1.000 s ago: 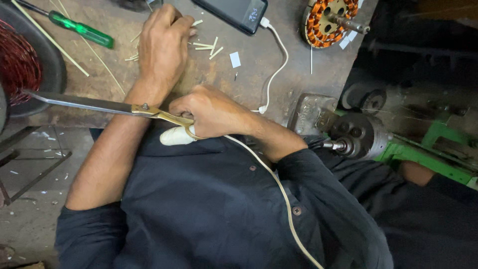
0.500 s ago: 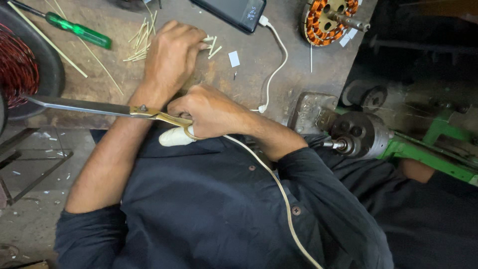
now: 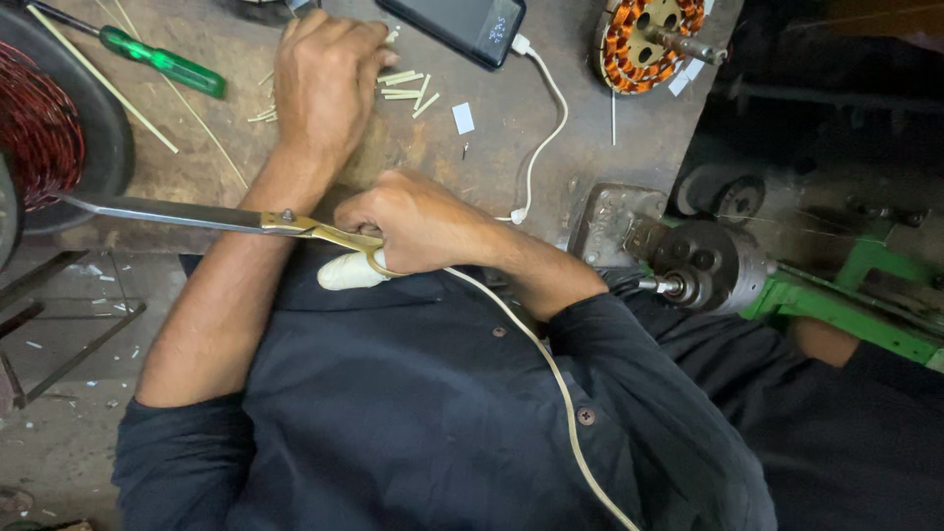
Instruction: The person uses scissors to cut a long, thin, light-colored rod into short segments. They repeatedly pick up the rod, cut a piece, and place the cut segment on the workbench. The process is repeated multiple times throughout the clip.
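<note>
The right hand (image 3: 413, 221) grips closed scissors (image 3: 226, 218) at the desk's near edge. The left hand (image 3: 324, 79) presses sticks (image 3: 398, 84), its grip hidden. The long blades could nick the forearm.

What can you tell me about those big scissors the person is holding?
The scissors are long, with grey steel blades closed together, a pivot screw and brass-coloured handles, one loop wrapped in pale padding. They lie roughly level, tips pointing toward the copper coil, crossing over the left forearm. The right hand grips the handles.
</note>
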